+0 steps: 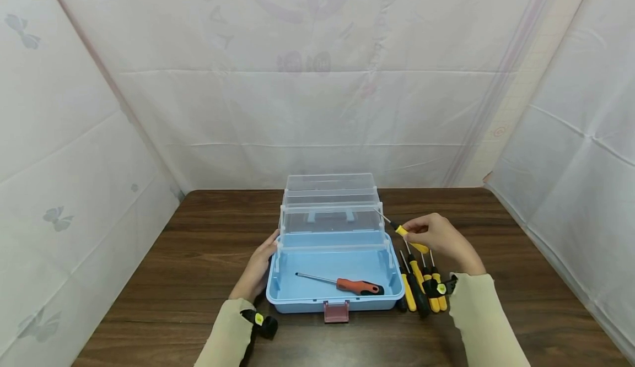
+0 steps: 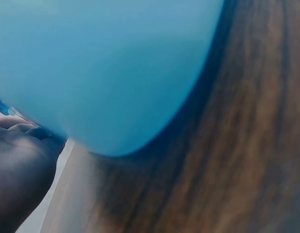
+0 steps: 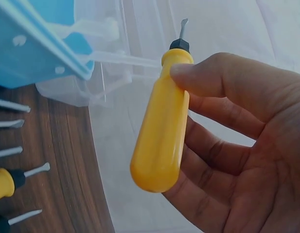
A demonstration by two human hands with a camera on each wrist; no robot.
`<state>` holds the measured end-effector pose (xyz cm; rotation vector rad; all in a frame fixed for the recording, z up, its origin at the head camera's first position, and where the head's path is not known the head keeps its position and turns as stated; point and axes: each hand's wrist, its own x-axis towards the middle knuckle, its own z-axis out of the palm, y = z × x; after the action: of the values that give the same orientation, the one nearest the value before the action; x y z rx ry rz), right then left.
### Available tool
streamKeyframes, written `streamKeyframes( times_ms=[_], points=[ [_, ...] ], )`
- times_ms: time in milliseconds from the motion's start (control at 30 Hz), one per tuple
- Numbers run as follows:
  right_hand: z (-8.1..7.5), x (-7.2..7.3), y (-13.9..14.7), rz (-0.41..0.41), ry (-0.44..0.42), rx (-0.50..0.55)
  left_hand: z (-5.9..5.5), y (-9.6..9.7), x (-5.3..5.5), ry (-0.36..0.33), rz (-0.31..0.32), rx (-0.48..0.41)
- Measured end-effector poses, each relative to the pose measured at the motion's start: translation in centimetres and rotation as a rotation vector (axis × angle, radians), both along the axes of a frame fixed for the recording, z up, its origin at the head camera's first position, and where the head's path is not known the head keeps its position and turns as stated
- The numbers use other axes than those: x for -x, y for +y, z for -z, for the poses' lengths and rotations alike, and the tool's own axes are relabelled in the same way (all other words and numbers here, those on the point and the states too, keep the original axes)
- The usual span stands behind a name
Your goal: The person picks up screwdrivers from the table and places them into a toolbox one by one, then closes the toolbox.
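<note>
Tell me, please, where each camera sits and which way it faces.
Head: on the head, looking forward and down at the blue toolbox; the left hand, right hand and both sleeves show.
Left wrist: on that wrist, looking at the toolbox's blue outside and the table; part of the left hand shows at the left edge.
Right wrist: on that wrist, looking at the yellow-handled screwdriver in the right hand.
Shared: head and right wrist both show that screwdriver.

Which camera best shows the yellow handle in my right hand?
Right wrist view: the yellow handle appears large, nearly whole, pinched by the right hand. Head view shows it small, partly covered; left wrist doesn't show it.
</note>
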<state>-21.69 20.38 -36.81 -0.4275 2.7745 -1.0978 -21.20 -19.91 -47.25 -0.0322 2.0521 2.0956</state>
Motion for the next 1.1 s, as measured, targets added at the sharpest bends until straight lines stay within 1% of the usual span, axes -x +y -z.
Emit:
streamKeyframes(
  times_ms=[200, 367, 667, 867, 1000, 1100],
  points=[
    [0.0, 0.6, -0.7, -0.047, 0.004, 0.013, 0.0, 0.1, 0.0, 0.004, 0.004, 0.006],
    [0.1, 1.0, -1.5, -0.049, 0.000, 0.019, -0.1, 0.1, 0.0, 0.006, 0.012, 0.005],
    [0.2, 1.8, -3.1, -0.056, 0.028, 0.038, -0.1, 0.0, 0.1, -0.006, 0.004, 0.003],
    [0.1, 2.0, -3.9, -0.086, 0.012, 0.050, -0.2, 0.0, 0.0, -0.022, -0.008, 0.014],
    [0.0, 2.1, -4.7, -0.087, -0.001, 0.050, -0.2, -0.1, 0.0, -0.024, -0.014, 0.014],
    [0.0, 2.3, -5.1, -0.092, 0.002, 0.047, -0.1, -0.1, 0.0, -0.012, -0.008, 0.012]
  ],
)
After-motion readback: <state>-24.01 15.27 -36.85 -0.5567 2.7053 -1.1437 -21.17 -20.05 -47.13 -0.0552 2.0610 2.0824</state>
